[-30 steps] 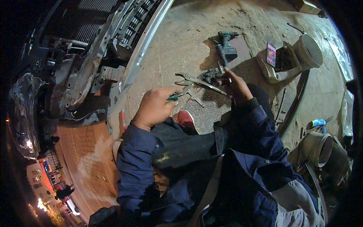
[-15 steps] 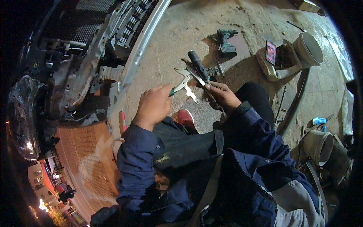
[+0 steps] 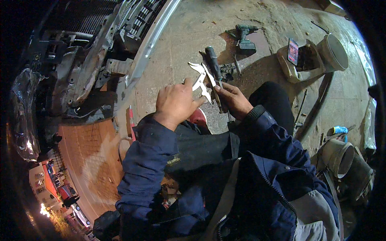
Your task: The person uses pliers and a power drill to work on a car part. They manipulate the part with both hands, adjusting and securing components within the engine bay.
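My left hand (image 3: pixel 175 101) is closed on a silver plier-like tool (image 3: pixel 200 80) with curved jaws pointing away from me; a short notched arm hangs from its pivot. My right hand (image 3: pixel 236 99) grips a screwdriver (image 3: pixel 213 63) by its shaft, its dark handle pointing away. Together with it, the same fingers hold a long metal tool (image 3: pixel 210 75), whose kind I cannot make out. Both hands are close together over my lap, and the tools nearly meet. Palms and some fingertips are hidden.
Stripped car front parts (image 3: pixel 84 72) stand at left. On the ground ahead lie a cordless drill (image 3: pixel 245 39) and a dark metal part (image 3: pixel 227 71). At right, a phone (image 3: pixel 292 52) leans on a cut-open container (image 3: pixel 299 76) beside a bucket (image 3: pixel 333 52). Another bucket (image 3: pixel 339 158) lies tipped lower right.
My left hand has moved right and slightly up, its fingers now over the plier-like tool's green handle. The tools in both hands have come closer together, and the screwdriver stands more upright.
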The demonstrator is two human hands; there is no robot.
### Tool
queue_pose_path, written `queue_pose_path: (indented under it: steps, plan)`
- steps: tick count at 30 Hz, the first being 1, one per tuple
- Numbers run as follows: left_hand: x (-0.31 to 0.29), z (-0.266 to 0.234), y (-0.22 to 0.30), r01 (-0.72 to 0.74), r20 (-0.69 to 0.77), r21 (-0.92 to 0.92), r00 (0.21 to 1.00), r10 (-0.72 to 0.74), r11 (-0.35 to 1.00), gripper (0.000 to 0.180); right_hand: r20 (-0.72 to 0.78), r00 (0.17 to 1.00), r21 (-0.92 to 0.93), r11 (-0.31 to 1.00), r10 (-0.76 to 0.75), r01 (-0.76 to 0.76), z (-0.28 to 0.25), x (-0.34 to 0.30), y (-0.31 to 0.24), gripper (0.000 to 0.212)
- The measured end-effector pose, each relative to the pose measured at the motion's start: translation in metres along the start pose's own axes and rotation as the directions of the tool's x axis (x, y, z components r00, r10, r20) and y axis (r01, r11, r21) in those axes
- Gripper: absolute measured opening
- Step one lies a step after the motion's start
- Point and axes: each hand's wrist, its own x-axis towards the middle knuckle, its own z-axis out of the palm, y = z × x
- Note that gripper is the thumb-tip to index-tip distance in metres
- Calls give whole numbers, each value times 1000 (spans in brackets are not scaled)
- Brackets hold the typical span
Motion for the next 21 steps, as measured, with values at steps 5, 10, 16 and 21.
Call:
queue_pose_path:
  steps: [5, 10, 16, 21]
  plan:
    - [3, 8, 1, 15, -56, 95, 998, -10, 995, 54, 12, 1000, -11, 1000, 21, -20, 0, 0, 3, 28]
    - [4, 19, -2, -11, -117, 156, 993, 30, 988, 53, 26, 999, -29, 999, 21, -20, -4, 1, 4, 26]
    - [4, 23, -4, -14, -156, 106, 987, 31, 994, 50, 50, 999, -74, 997, -10, 13, -8, 2, 1, 28]
    - [4, 19, 1, 29, -61, -31, 998, -31, 999, 43, 89, 995, -128, 990, -46, 57, -4, -4, -3, 27]
